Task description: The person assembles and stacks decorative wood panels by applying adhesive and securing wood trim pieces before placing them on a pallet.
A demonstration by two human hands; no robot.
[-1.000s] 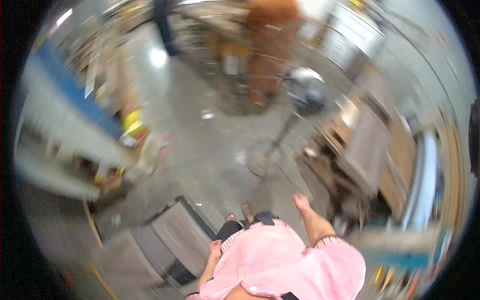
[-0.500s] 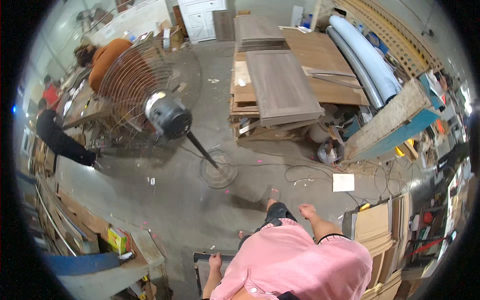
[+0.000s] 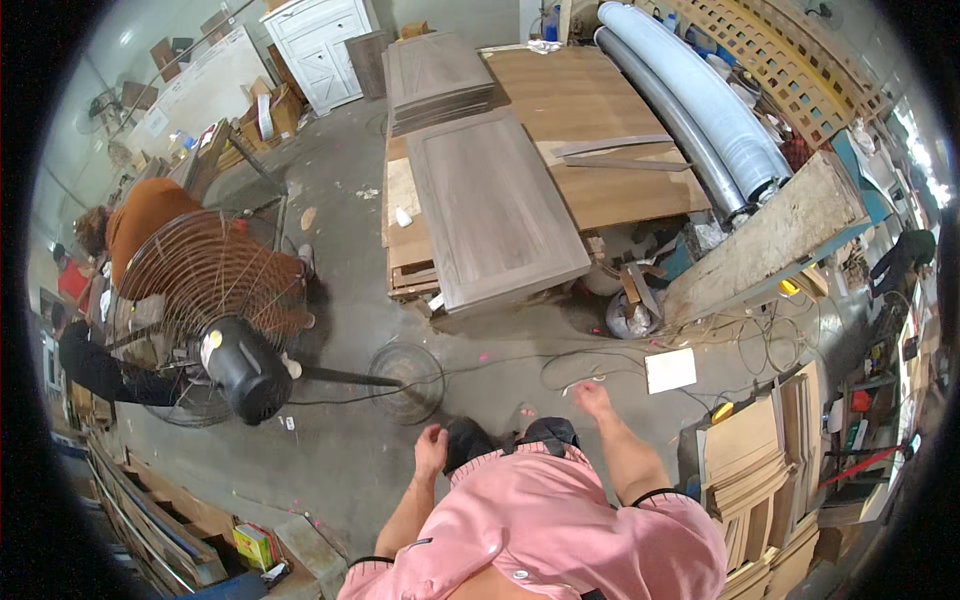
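Note:
My left hand (image 3: 431, 452) hangs beside my left thigh, fingers loosely curled and holding nothing. Out in front on the other side is my right hand (image 3: 592, 398), also without anything in it, its fingers slack over the floor. Neither hand touches an object. Ahead of me a grey-brown wood-grain panel (image 3: 497, 205) with a raised frame lies on a low worktable, its near end reaching past the table. Behind it rises a stack of similar panels (image 3: 436, 72). A white sheet (image 3: 671, 371) lies on the floor beyond my right hand.
A large pedestal fan (image 3: 245, 370) stands at left, its round base (image 3: 406, 383) on the floor. Cables (image 3: 560, 355) cross the floor ahead. Two long rolls (image 3: 700, 100) and a beam (image 3: 765, 245) are at right. Cut boards (image 3: 745, 445) are stacked near my right. People work at far left.
I have moved forward and the view has turned right, so the fan sits further left and the panels look nearer. My left hand has swung forward. The fan's head appears turned.

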